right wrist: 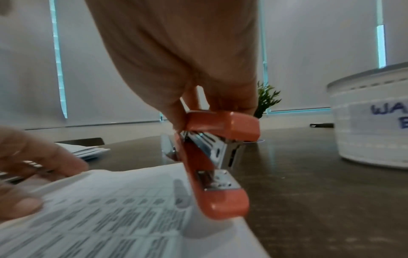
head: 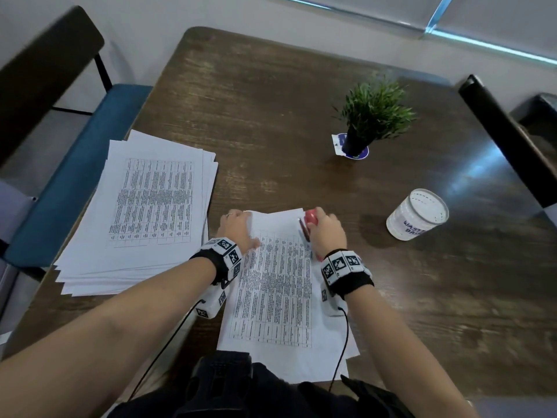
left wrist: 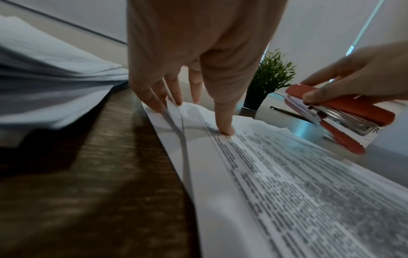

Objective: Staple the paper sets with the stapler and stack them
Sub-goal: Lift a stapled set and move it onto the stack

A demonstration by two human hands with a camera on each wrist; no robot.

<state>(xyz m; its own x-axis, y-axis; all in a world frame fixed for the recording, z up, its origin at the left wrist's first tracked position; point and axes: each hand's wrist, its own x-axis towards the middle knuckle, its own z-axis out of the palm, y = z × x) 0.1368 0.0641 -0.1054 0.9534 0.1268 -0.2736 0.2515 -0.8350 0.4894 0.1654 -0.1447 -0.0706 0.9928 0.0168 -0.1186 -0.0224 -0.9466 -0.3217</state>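
left hand (head: 236, 229) lies on the top left corner of the paper set (head: 277, 285), fingers straight and spread. in the left wrist view the left hand's fingertips (left wrist: 225, 130) press flat on the printed sheet and nothing is curled round it. a sheet edge by the outer fingers is lifted slightly.

right hand (head: 327, 233) grips the red stapler (head: 310, 221), fingers curled over its top, at the set's top right corner, centre of the head frame. in the right wrist view the stapler is gaping, top arm raised off the base, and the base end sits over the paper's right edge. cannot tell whether the sheet corner is actually between the arms.

the paper set lies flat on the wooden table (head: 271, 101), lower centre of the head frame, running from the hands down to the near table edge. printed table text faces up.

a second, thicker paper stack (head: 144, 212) sits left of centre, loosely fanned, well apart from the stapler and just beside the left hand. its near left corner overhangs the table edge.

a small potted plant (head: 372, 116) stands upper right of centre on a blue and white coaster. a white tub (head: 417, 214) with handwritten blue lettering stands at right, near the right hand, not touching it. the lettering is partly cut off.

a blue-seated chair (head: 69, 164) is at far left and a dark chair back (head: 506, 140) at the right edge.
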